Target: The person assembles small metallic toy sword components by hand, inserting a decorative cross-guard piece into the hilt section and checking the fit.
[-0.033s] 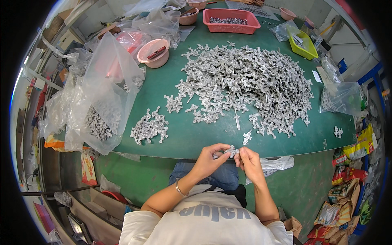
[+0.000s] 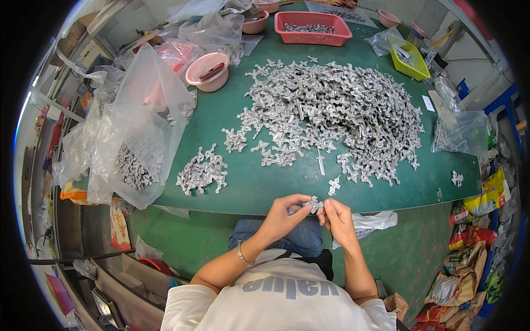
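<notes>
At the table's near edge my left hand [image 2: 286, 216] and my right hand [image 2: 338, 219] meet around a small silver-grey metal cross [image 2: 313, 204]. The left thumb and fingers pinch one side of it, and the right fingertips close on the other. Whether more pieces are tucked in the left fingers is hidden. Just beyond my hands a single cross [image 2: 334, 186] lies flat on the green table [image 2: 259, 190]. Farther off spreads a large heap of similar metal crosses [image 2: 342, 105]. A smaller pile of them [image 2: 202, 171] sits to the left.
Clear plastic bags [image 2: 138, 127] with metal pieces crowd the left side. A pink bowl [image 2: 208, 83] holds a red-handled tool. At the back stand a red tray [image 2: 313, 37] and a yellow-green basket [image 2: 409, 63]. Another person's hands [image 2: 343, 3] show at the far edge.
</notes>
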Tool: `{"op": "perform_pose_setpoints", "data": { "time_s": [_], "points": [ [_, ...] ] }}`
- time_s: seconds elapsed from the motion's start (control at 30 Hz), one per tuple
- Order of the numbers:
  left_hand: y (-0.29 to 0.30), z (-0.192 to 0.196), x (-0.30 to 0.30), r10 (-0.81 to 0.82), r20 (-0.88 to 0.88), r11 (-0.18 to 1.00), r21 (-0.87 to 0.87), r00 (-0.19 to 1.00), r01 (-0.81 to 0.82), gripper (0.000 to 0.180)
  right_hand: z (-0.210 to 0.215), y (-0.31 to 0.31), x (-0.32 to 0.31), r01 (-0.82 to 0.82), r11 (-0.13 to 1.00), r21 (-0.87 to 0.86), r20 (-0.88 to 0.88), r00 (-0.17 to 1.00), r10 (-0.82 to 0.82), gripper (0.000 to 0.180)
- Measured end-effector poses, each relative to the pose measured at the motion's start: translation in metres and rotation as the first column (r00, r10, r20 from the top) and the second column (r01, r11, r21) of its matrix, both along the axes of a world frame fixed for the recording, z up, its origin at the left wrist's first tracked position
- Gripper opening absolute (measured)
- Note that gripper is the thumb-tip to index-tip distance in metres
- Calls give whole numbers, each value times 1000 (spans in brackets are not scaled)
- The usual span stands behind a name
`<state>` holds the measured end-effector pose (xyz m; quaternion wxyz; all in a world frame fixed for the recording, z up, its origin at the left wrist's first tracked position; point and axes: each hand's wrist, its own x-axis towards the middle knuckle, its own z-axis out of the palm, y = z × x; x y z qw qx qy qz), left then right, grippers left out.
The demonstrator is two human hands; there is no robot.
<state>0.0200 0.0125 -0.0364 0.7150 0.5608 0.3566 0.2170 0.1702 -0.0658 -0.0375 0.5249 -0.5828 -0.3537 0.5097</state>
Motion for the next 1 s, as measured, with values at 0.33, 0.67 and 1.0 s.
{"op": "perform_pose_setpoints", "data": {
  "time_s": [0.33,0.67,1.0],
  "points": [
    [-5,-5,3,45,221,978,-208,974,2,27,-3,-7,-8,-33,998,50,-221,974,44,33],
    [0,-1,17,0,114,949,-313,993,36,31,-8,-10,6,92,995,-48,-84,992,-95,33],
    [0,-19,5,-8,78,942,-335,997,34,21,-25,-67,271,829,545,127,-82,556,-827,32]
  ]
}}
